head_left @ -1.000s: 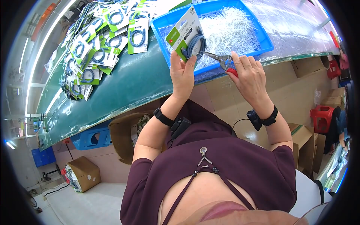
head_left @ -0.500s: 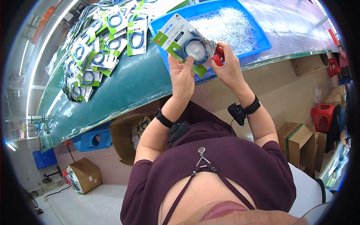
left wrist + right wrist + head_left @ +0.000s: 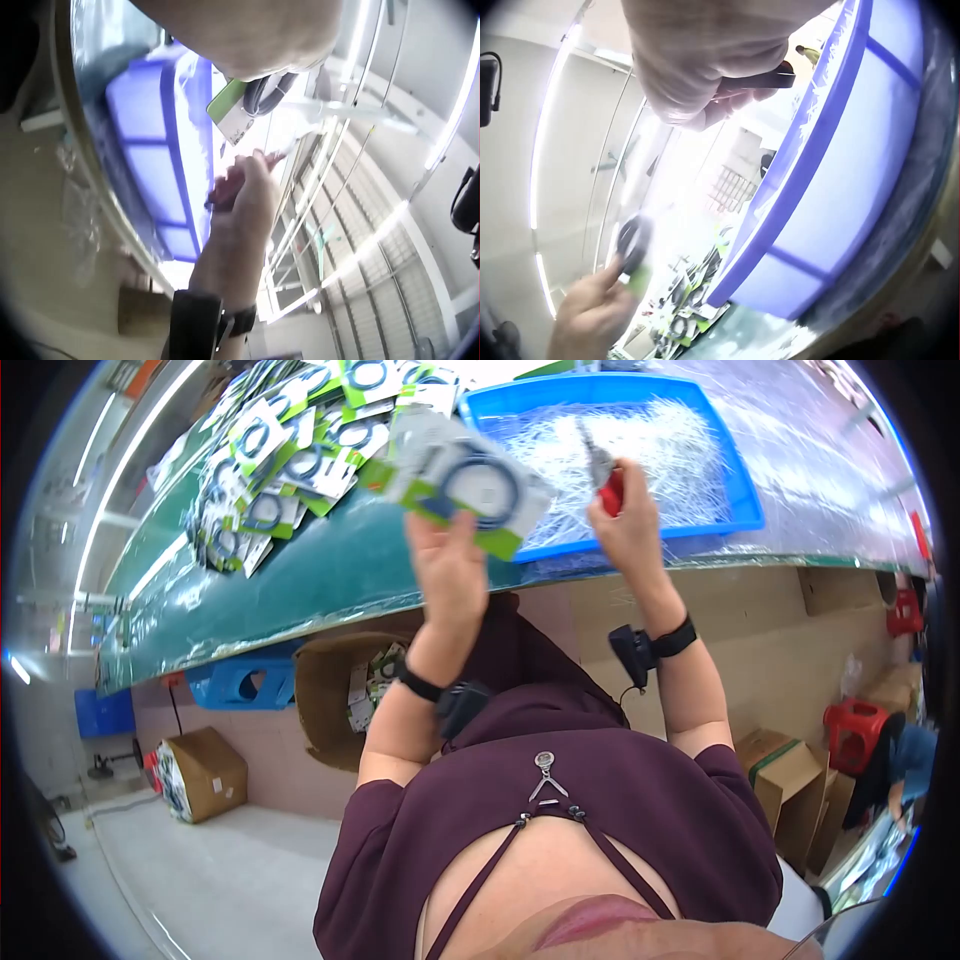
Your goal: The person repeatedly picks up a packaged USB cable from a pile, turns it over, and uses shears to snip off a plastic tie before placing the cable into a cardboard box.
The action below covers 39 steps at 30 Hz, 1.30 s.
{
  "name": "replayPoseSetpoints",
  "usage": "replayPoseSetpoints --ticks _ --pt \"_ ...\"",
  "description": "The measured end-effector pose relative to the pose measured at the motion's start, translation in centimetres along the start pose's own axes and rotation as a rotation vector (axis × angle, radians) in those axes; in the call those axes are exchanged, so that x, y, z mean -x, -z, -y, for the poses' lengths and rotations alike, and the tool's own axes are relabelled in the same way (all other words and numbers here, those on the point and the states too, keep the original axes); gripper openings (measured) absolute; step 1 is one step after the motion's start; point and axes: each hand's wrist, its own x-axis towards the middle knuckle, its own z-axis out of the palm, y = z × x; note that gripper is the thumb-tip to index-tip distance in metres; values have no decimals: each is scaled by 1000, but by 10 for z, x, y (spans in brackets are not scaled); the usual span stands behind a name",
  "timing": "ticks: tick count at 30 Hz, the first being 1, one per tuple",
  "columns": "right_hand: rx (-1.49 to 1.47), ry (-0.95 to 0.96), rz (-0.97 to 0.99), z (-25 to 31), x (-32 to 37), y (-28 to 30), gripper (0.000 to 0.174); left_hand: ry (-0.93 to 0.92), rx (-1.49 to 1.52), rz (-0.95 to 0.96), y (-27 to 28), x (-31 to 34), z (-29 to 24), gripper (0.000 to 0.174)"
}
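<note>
My left hand (image 3: 450, 575) pinches the lower edge of a carded USB-C cable pack (image 3: 470, 485), held up over the table's front and blurred by motion. The coiled blue-grey cable faces up. In the right hand (image 3: 632, 525) are red-handled cutters (image 3: 606, 472), gripped over the blue tray, their metal tips pointing up and away from the pack. From the left wrist view, the pack's green corner (image 3: 227, 101) and the right hand (image 3: 247, 202) show. The right wrist view has the left hand (image 3: 592, 311) holding the blurred pack, with a dark handle (image 3: 761, 79) under the right hand.
A blue tray (image 3: 752, 490) of thin white clear strips (image 3: 680, 460) stands on the green table (image 3: 330, 565). Many similar carded packs (image 3: 265, 440) lie heaped at the left. Below the table are an open carton (image 3: 325, 710) and a blue stool (image 3: 235, 685).
The cutters have come away from the pack's top right edge and moved right over the tray. The left hand and pack have shifted left, and the head view has turned slightly.
</note>
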Motion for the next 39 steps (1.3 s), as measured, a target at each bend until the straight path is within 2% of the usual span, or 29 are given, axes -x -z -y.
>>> replayPoseSetpoints --ticks 2,4,6,7,8,9,11,12,13,15,16,17,19,20,22,24,25,28,29,32,33,35,37,39 --pt "93 -1 -20 -16 -13 4 41 -79 -333 -137 51 2 -52 34" --pt "138 9 -14 -42 -25 17 41 -205 -518 -160 97 20 -98 42" --pt "575 152 -68 -65 -34 29 47 -162 -498 -227 152 43 -130 56" --pt "562 161 -65 -69 -36 34 47 -125 -638 -255 189 61 -141 60" --pt "413 75 -78 -70 -33 40 52 -84 -778 -286 226 78 -148 65" --pt "265 -14 -85 -70 -28 44 56 -90 -784 -301 255 91 -154 65" --pt "174 -42 -60 -73 -19 49 56 126 -1549 -548 290 112 -162 67" --pt "97 -75 -51 -72 -15 49 56 122 -1552 -562 283 107 -162 67" --pt "89 -67 -48 -69 -12 47 56 8 -1427 -533 276 93 -157 65" --pt "-267 -190 -4 -58 -7 43 57 -209 -1161 -463 255 55 -137 63" --pt "-440 -248 21 -54 -5 43 58 -348 -1433 -300 225 32 -131 59" --pt "-436 -233 23 -50 -3 45 58 -491 -1696 -121 193 4 -123 55" --pt "-666 -307 68 -44 1 50 58 -525 -1554 96 154 -54 -87 54" --pt "-780 -341 89 -42 1 52 58 -571 -1504 194 139 -83 -63 58" --pt "-813 -345 91 -42 3 58 61 -679 -1522 286 119 -145 -11 73" --pt "-897 -389 106 -42 6 64 66 -513 -1815 109 96 -189 25 88" --pt "-895 -377 91 -39 9 66 66 -530 -1806 119 91 -196 29 88" --pt "-859 -369 97 -27 12 72 69 3 -1907 2 73 -213 41 97" --pt "-860 -368 85 -26 14 73 69 -5 -1909 14 78 -219 48 97" --pt "-953 -365 42 -22 24 75 62 -423 -1472 19 117 -224 52 90" --pt "-961 -379 42 -20 26 75 62 -413 -1485 22 123 -217 43 90" --pt "-895 -338 69 -15 28 72 61 304 -148 110 123 -185 11 90" --pt "-860 -344 90 -9 33 64 60 364 276 369 64 -116 -31 92" --pt "-521 -267 308 2 35 53 60 383 327 378 37 -75 -33 93"
